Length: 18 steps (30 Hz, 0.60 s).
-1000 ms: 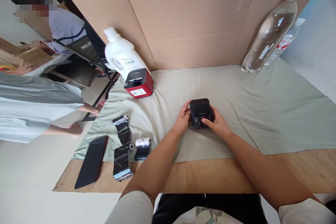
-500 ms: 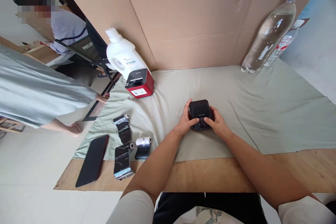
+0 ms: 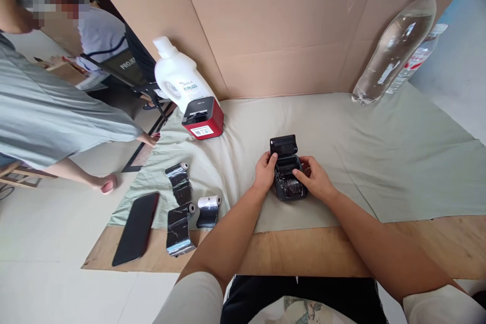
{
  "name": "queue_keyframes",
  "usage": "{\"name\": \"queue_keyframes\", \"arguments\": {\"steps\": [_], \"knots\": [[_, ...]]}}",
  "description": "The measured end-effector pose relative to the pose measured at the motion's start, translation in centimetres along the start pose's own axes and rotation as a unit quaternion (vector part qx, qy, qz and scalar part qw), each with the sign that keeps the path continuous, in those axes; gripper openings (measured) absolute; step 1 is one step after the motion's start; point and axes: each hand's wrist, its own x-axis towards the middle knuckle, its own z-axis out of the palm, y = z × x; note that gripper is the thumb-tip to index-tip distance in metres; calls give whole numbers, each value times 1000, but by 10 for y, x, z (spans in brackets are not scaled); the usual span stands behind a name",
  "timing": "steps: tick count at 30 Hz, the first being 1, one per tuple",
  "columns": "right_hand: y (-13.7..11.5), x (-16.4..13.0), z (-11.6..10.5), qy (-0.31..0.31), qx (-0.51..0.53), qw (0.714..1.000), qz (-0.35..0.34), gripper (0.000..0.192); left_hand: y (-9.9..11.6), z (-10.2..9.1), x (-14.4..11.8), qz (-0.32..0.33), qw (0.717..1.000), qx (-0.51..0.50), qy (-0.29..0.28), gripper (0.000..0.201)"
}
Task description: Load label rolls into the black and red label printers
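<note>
A small black portable printer point(image 3: 290, 195) rests on the cloth in front of me, its lid point(image 3: 283, 145) raised at the back. Inside the bay lies a dark roll, and a strip of shiny black film point(image 3: 292, 186) runs from it over the front. My left hand point(image 3: 266, 170) grips the printer's left side, thumb by the lid hinge. On the right side, my right hand point(image 3: 316, 178) holds the body, with its thumb over the bay near the film; whether the thumb touches the film is unclear. Several small rolls with black film, including this white-cored one point(image 3: 208, 203), lie to the left.
Left of the rolls lies a black phone point(image 3: 135, 229). Behind stand a red and black printer point(image 3: 205, 120), a white detergent bottle point(image 3: 181, 77) and two water bottles, one large point(image 3: 397, 50). A cardboard sheet point(image 3: 281, 35) walls the back. Two people are at the left.
The printer's lid has swung up from closed, showing the bay and black film. My left hand has shifted slightly left and back. The standing person at the left has moved a little.
</note>
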Motion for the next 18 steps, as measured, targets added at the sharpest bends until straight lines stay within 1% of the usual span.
{"name": "queue_keyframes", "arguments": {"steps": [3, 8, 10, 11, 12, 14, 16, 18], "knots": [[0, 0, 1, 4, -52, 999, -10, 49, -3, -1, 3, -8, 999, 19, 41, 41], [2, 1, 2, 18, -83, 996, -21, 49, -3, -3, 2, 16, 989, 95, 115, 24], [3, 2, 1, 20, -80, 996, -31, 48, 4, -3, -1, 38, 981, 130, 139, 19], [3, 2, 1, 20, -75, 996, -37, 47, 8, -3, -4, 63, 976, 149, 143, 16], [4, 3, 1, 21, -70, 996, -42, 46, 13, -3, -7, 96, 972, 168, 135, 13], [5, 4, 0, 24, -61, 997, -49, 46, 23, -1, -13, 153, 963, 204, 82, 8], [6, 5, 0, 29, -59, 996, -53, 48, 31, 1, -16, 169, 955, 243, 5, 6], [8, 6, 1, 34, -60, 996, -56, 49, 36, 2, -13, 159, 945, 281, -58, 4]]}}
